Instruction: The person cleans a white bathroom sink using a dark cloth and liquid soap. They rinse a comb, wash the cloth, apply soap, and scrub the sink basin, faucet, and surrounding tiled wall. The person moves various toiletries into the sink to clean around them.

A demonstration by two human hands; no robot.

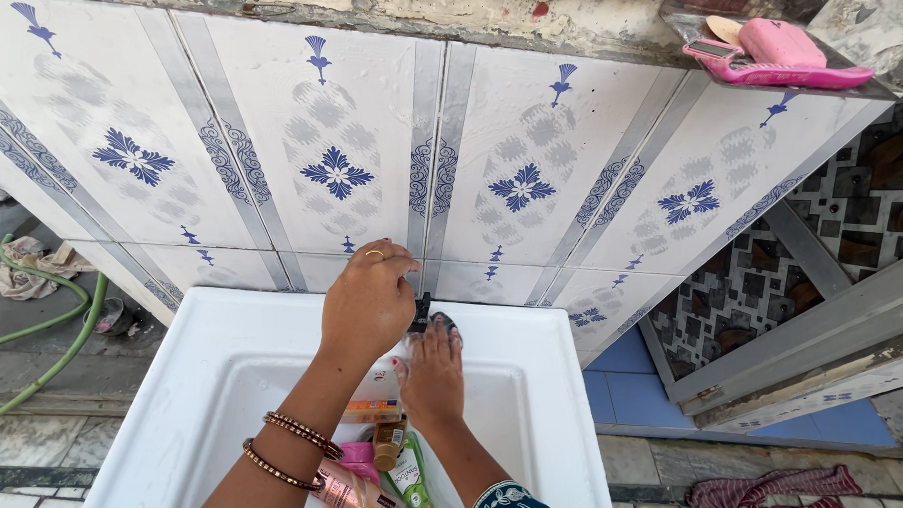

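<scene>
A: Head view. Left hand (368, 299)?
B: Fingers curled, pinching the dark tap (421, 315) at the white sink's (557, 388) back rim (ring, bangles).
A: Right hand (431, 369)?
B: Flat, fingers together under the tap, above bottles (389, 462) in the basin.

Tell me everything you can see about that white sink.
The white sink is a rectangular basin with a broad flat rim, glossy like plastic or ceramic. It stands against a blue-patterned tiled wall. Bottles and tubes lie in its bowl. The left hand and right hand meet at the small dark tap on its back edge.
</scene>
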